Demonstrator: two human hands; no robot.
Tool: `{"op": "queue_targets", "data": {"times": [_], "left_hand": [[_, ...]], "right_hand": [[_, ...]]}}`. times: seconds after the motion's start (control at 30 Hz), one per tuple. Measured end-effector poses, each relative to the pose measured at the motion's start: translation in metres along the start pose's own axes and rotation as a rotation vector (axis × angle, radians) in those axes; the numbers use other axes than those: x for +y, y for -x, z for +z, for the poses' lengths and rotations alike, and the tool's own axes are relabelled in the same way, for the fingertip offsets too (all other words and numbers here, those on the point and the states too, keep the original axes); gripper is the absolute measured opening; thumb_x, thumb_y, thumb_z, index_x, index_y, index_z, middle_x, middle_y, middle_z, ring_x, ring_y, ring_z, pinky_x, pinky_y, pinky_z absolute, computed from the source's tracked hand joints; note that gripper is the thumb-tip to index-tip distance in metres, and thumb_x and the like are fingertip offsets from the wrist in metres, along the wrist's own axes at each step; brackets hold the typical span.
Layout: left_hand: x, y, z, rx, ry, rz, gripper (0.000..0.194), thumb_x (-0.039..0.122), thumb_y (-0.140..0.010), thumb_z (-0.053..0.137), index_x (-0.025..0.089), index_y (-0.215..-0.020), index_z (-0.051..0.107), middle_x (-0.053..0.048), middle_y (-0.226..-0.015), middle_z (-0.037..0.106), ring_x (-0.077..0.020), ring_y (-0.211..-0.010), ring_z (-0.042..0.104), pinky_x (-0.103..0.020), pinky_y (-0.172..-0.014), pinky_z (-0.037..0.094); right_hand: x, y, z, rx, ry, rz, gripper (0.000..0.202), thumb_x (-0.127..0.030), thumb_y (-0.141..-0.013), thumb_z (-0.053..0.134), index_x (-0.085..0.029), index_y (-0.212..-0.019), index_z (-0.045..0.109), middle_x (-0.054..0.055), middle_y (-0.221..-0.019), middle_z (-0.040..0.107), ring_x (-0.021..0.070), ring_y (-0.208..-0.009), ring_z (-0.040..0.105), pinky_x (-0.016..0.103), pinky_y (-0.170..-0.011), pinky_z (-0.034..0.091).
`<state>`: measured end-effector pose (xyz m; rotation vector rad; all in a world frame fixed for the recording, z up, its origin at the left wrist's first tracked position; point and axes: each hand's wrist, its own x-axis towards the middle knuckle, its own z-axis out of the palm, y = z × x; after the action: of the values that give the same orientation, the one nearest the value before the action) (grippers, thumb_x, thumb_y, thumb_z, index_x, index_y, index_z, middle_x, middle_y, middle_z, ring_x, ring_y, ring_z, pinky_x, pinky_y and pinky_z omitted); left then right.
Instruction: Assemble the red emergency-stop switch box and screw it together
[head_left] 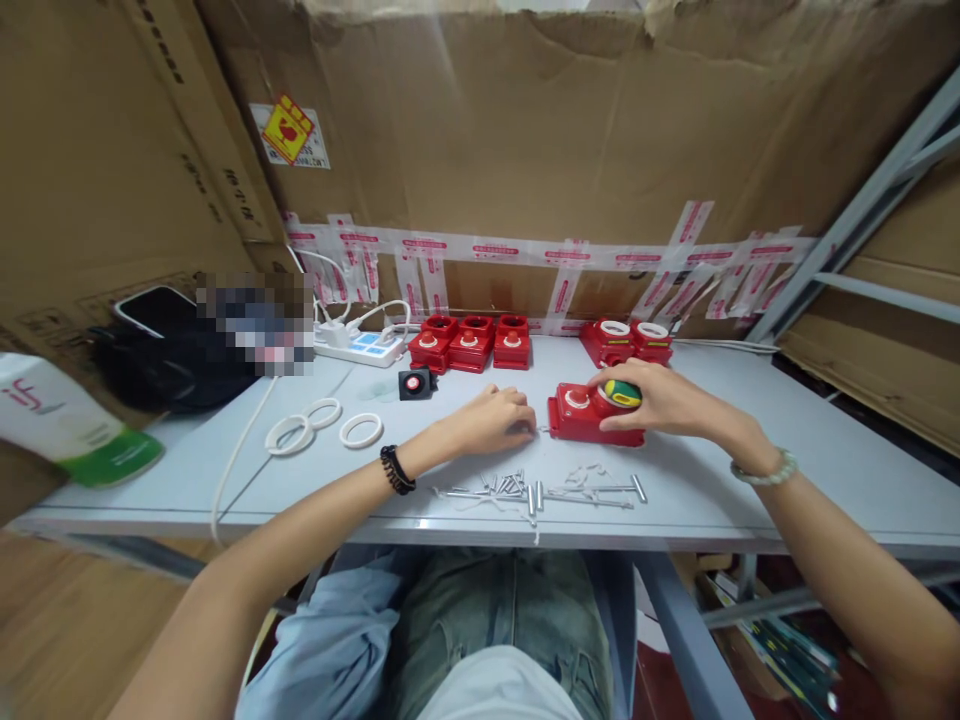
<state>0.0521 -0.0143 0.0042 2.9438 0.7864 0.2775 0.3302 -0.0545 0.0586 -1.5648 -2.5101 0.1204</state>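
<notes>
A red box-shaped housing [600, 428] lies on the table before me, with a white-ringed round part on its left half. Over its right half, my right hand [656, 398] curls its thumb and fingers around a short yellow-and-green screwdriver handle [624, 392]. The shaft is hidden. My left hand [496, 420] rests on the tabletop left of the housing, fingers bent and closed; whatever they pinch is too small to make out. Silver screws [508, 485] and T-shaped metal rods [589, 490] with white string lie near the front edge.
Red housings [471, 345] stand along the back, with two more white-ringed ones [616, 345] at right. White rings [361, 430], a small black square part [416, 384], a power strip [360, 345], a black bag [165, 365] and a white-green package [82, 425] occupy the left. Cardboard walls the back.
</notes>
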Motion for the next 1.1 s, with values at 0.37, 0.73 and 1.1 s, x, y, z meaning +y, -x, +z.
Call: {"op": "queue_targets", "data": {"times": [0.37,0.73,1.1], "left_hand": [[0.000,0.005,0.002,-0.055,-0.034,-0.019,0.035,0.034,-0.101,0.042,0.020,-0.127,0.061,-0.012,-0.107,0.061,-0.0241,-0.100,0.057,-0.037,-0.084,0.042],[-0.014,0.015,-0.001,0.063,0.013,-0.062,0.033,0.033,-0.096,0.048,0.020,-0.124,0.059,-0.010,-0.111,0.059,-0.0238,-0.103,0.056,-0.038,-0.092,0.042],[-0.011,0.015,-0.002,-0.005,-0.022,-0.078,0.032,0.031,-0.095,0.049,0.020,-0.123,0.059,-0.010,-0.113,0.061,-0.0244,-0.107,0.058,-0.038,-0.090,0.040]], "right_hand": [[-0.015,-0.005,0.000,-0.007,0.003,-0.001,0.047,-0.047,-0.077,0.070,-0.024,-0.118,0.065,0.007,-0.116,0.067,0.0274,-0.106,0.062,0.038,-0.090,0.047],[-0.036,-0.017,0.002,-0.034,0.232,0.144,0.048,-0.052,-0.078,0.070,-0.022,-0.114,0.065,0.012,-0.102,0.069,0.0321,-0.098,0.065,0.037,-0.073,0.046],[-0.027,-0.065,0.014,0.133,0.348,0.429,0.052,-0.054,-0.081,0.063,-0.010,-0.110,0.063,0.021,-0.106,0.070,0.0380,-0.103,0.065,0.041,-0.076,0.048]]}}
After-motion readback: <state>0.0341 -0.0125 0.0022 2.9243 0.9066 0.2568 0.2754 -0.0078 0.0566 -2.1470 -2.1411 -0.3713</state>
